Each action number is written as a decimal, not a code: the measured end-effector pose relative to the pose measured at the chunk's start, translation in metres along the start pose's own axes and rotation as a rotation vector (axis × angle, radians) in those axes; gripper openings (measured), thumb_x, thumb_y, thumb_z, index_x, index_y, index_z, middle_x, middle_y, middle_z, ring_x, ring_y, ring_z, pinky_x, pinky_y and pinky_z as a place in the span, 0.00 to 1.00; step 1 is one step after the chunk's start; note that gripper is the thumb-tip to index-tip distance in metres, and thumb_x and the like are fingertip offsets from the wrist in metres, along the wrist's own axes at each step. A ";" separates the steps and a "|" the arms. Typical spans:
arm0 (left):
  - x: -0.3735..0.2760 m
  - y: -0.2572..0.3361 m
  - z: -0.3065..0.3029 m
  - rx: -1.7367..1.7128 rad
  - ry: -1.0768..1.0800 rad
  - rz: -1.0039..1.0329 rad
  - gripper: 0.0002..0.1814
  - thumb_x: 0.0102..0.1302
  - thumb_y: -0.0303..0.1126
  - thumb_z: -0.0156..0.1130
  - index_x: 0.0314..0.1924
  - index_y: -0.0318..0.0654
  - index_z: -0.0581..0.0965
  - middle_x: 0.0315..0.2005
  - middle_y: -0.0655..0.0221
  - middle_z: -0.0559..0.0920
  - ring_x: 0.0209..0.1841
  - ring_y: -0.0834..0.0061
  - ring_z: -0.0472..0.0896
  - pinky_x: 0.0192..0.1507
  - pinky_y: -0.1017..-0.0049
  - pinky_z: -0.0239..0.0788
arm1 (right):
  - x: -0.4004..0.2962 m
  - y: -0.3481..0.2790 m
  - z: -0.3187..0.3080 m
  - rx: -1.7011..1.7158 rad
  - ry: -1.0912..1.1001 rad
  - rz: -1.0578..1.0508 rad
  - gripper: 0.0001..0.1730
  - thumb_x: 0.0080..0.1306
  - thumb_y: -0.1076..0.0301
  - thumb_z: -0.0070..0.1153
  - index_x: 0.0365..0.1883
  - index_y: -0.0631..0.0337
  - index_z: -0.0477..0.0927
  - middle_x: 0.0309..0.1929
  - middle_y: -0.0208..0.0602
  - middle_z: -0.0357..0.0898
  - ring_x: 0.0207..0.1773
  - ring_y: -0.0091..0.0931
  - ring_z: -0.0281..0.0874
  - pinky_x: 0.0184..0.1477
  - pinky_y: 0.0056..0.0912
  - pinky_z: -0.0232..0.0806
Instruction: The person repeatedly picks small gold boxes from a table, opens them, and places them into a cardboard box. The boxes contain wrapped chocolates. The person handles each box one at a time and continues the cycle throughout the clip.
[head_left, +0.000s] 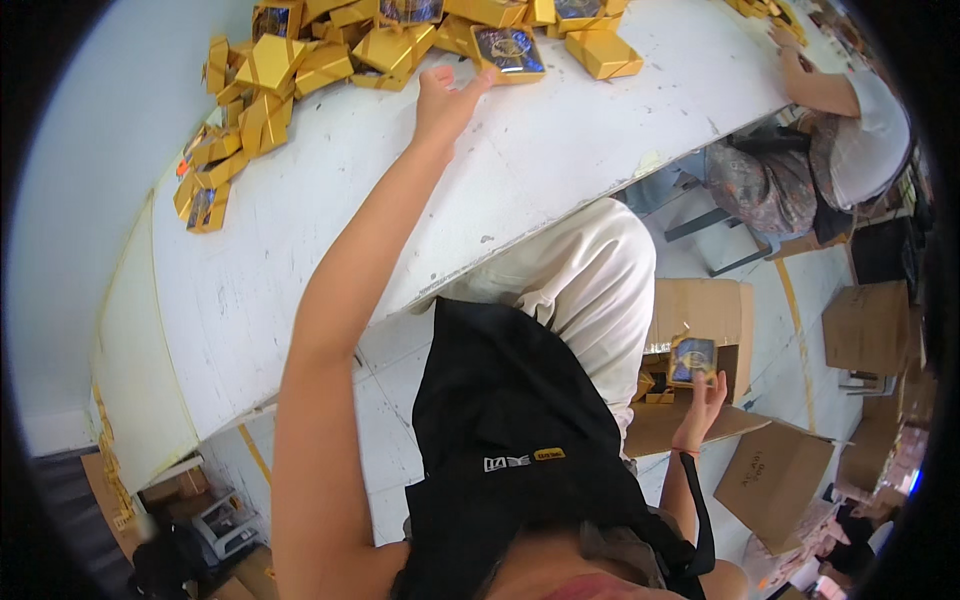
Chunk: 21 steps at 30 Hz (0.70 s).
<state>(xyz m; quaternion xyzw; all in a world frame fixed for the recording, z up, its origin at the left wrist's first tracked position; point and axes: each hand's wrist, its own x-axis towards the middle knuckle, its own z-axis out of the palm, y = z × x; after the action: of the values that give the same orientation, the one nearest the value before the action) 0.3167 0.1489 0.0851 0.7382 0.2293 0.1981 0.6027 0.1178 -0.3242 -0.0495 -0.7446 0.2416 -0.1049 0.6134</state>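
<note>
My left hand (444, 105) reaches over the white table (322, 217), its thumb at the lower edge of a gold box with a dark blue printed top (508, 51); whether it grips the box is unclear. Around that box lies a heap of gold boxes (271, 61), several with ribbon bands. A single gold box (604, 53) rests a little apart to the right. Low on the right, my right hand (703, 401) holds a gold box with a dark blue top (693, 361) by its lower edge, above an open cardboard carton (739, 322) with more gold boxes inside.
A co-worker (870, 135) sits at the table's far right, an arm on the tabletop near other gold pieces. A metal-legged stool (720, 240) stands beside them. Further cardboard cartons (865, 328) stand on the floor at right. The table's front edge runs diagonally above my lap.
</note>
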 end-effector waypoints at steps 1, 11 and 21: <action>0.022 -0.014 0.008 -0.068 0.053 -0.063 0.44 0.52 0.42 0.71 0.61 0.29 0.57 0.55 0.53 0.69 0.53 0.64 0.71 0.53 0.66 0.65 | 0.000 0.005 0.004 -0.148 0.019 -0.089 0.30 0.67 0.69 0.53 0.65 0.65 0.59 0.63 0.38 0.61 0.60 0.27 0.65 0.62 0.30 0.57; -0.088 -0.009 0.000 -0.679 -0.163 -0.332 0.32 0.61 0.25 0.59 0.62 0.39 0.54 0.51 0.57 0.71 0.49 0.63 0.76 0.50 0.66 0.74 | -0.031 -0.099 0.134 0.290 -0.402 -0.451 0.17 0.63 0.80 0.51 0.51 0.69 0.71 0.56 0.44 0.69 0.59 0.30 0.66 0.61 0.33 0.60; -0.242 -0.019 -0.045 -0.601 0.300 0.042 0.32 0.60 0.22 0.61 0.60 0.38 0.56 0.55 0.63 0.66 0.58 0.72 0.66 0.59 0.71 0.60 | -0.094 -0.173 0.246 0.625 -1.169 -0.067 0.29 0.63 0.76 0.54 0.63 0.66 0.62 0.50 0.36 0.74 0.51 0.21 0.71 0.54 0.24 0.63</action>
<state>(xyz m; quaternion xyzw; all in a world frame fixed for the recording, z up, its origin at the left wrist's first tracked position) 0.0912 0.0485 0.0714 0.4947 0.2314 0.3756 0.7488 0.1886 -0.0434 0.0745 -0.4730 -0.1961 0.2318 0.8271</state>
